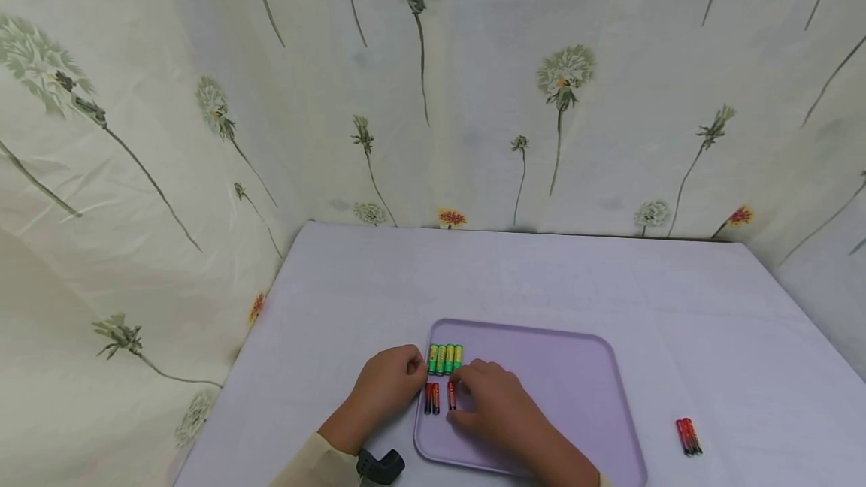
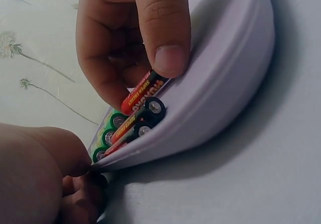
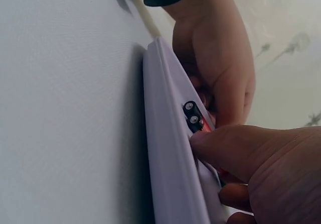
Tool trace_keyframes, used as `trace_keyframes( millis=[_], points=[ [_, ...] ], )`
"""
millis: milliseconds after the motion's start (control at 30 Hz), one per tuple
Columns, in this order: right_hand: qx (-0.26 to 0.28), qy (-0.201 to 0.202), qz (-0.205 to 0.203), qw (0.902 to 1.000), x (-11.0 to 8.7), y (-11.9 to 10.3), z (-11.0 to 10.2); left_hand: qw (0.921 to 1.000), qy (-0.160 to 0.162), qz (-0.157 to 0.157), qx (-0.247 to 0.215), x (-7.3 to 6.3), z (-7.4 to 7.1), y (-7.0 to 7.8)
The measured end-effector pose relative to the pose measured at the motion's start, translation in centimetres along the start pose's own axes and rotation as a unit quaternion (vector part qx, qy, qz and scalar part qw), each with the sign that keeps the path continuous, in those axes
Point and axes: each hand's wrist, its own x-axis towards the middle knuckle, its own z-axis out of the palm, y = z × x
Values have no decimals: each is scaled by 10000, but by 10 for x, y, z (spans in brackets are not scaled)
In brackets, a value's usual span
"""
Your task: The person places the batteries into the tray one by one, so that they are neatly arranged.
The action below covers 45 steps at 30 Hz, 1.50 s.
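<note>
My right hand [image 1: 497, 404] pinches a red and black battery [image 1: 452, 394] between thumb and fingertip, one at each end, low over the purple tray [image 1: 541, 397]. In the left wrist view that battery [image 2: 145, 91] shows "SUPER ENERGY" lettering. Just left of it, two matching batteries [image 1: 431, 398] lie side by side against the tray's left wall. Several green and yellow batteries [image 1: 445, 359] form a row behind them. At the left rim is my left hand [image 1: 389, 382], its fingers curled and a fingertip on the rim, gripping the tray edge.
Two more red and black batteries [image 1: 688, 437] lie together on the white tablecloth [image 1: 731, 352], right of the tray. A black device [image 1: 380, 467] sits at the left wrist. Flower-printed cloth [image 1: 473, 96] hangs behind the table and at its sides.
</note>
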Motion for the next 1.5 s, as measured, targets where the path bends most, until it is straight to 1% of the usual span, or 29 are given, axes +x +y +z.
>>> trace_keyframes(
  millis=[367,700,933,1233,1500],
  points=[
    [-233,35,46,9997,3,-3,3,10000,-65,-29,14,1,-2,1],
    [-416,172,-75,9990,4,-6,6,9999,34,103,27,2,0,-1],
    [-392,200,-124,9990,5,-8,8,9999,17,111,29,2,2,-2],
    [-374,47,28,9993,6,-13,9,9999,29,123,28,1,2,-3],
    [-485,171,-58,9987,6,-13,12,9999,50,105,52,1,1,-3]
  ],
)
